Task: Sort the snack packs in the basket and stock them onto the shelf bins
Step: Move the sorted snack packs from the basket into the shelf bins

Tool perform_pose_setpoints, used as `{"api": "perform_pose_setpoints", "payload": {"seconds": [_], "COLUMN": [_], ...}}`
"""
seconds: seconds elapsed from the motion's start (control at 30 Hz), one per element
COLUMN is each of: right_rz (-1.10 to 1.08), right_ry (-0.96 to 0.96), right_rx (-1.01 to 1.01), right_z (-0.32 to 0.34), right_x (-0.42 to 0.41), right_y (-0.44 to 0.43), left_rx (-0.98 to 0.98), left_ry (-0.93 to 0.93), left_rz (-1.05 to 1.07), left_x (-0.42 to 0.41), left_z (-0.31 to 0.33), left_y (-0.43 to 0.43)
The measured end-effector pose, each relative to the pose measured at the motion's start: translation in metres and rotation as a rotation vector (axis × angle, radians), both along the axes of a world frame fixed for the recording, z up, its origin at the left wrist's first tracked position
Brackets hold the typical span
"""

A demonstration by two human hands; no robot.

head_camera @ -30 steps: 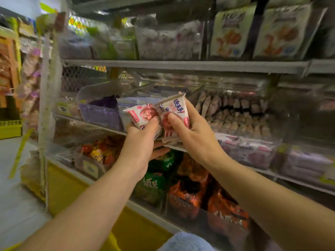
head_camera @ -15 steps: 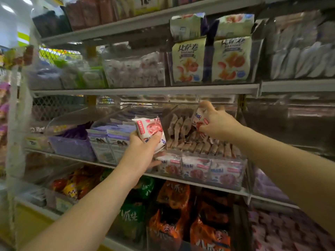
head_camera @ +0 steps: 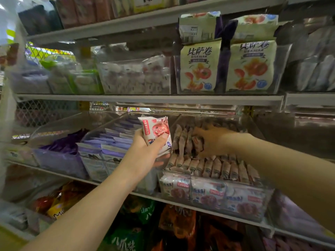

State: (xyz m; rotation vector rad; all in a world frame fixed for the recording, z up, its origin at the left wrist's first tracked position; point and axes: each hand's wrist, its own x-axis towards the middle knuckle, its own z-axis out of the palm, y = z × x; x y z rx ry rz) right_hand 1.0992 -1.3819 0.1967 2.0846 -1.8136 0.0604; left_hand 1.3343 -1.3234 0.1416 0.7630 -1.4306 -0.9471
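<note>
Closest to the camera, my left hand (head_camera: 145,153) was curled tight around a white snack pack (head_camera: 156,132) printed with a red fruit, thumb pressed across its face and fingers wrapped behind. I held it upright just in front of the middle shelf, I judged so that it stayed ready as the next one to go in while the other hand worked.

Just beyond, my right hand (head_camera: 212,140) reached into the clear plastic bin (head_camera: 257,201) on that shelf. The fingers (head_camera: 198,142) were bent down among the rows of standing packs (head_camera: 213,168), and seemed to pinch one more pack of the same kind, though blur and the neighbouring wrappers left me unsure how much of it I had. The packs stood on edge in tight rows, which I took as the reason for pushing the new one down into a gap rather than laying it flat. Three matching packs faced outward against the bin's front wall.

To the left sat a bin of purple-and-white sachets (head_camera: 108,147), then one of darker purple packs (head_camera: 61,145). On the shelf above, further back, stood cream bags with tomato pictures (head_camera: 251,67). The basket was out of view.
</note>
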Motion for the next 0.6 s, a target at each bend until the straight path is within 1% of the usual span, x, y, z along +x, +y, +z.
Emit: {"api": "perform_pose_setpoints", "payload": {"seconds": [0.1,0.17,0.23,0.3,0.37,0.43,0.47,0.53,0.6], "right_rz": [0.088,0.134,0.123,0.081,0.034,0.014,0.026,0.082,0.123], "right_ry": [0.038,-0.006,-0.072,-0.109,-0.056,0.009,0.012,-0.018,-0.042], "right_rx": [-0.006,-0.050,-0.088,-0.044,0.073,0.166,0.189,0.182,0.131], "right_z": [0.001,0.003,0.006,0.007,0.007,0.012,0.015,0.022,0.027], "right_x": [-0.010,-0.010,-0.007,-0.004,-0.003,-0.006,-0.009,-0.016,-0.022], "right_y": [-0.003,-0.010,-0.015,-0.018,-0.014,-0.003,0.004,0.018,0.029], "left_rx": [-0.022,-0.031,-0.033,-0.052,-0.081,-0.119,-0.139,-0.175,-0.199], "left_ry": [0.015,0.017,-0.007,-0.052,-0.116,-0.210,-0.285,-0.474,-0.630], "left_rz": [-0.018,-0.027,-0.023,-0.007,0.011,0.018,0.023,0.029,0.012], "left_x": [-0.005,-0.008,-0.011,-0.014,-0.017,-0.020,-0.021,-0.025,-0.029], "left_z": [0.002,0.002,0.002,0.002,0.002,0.004,0.005,0.008,0.010], "left_y": [-0.008,-0.013,-0.017,-0.021,-0.022,-0.021,-0.020,-0.018,-0.016]}}
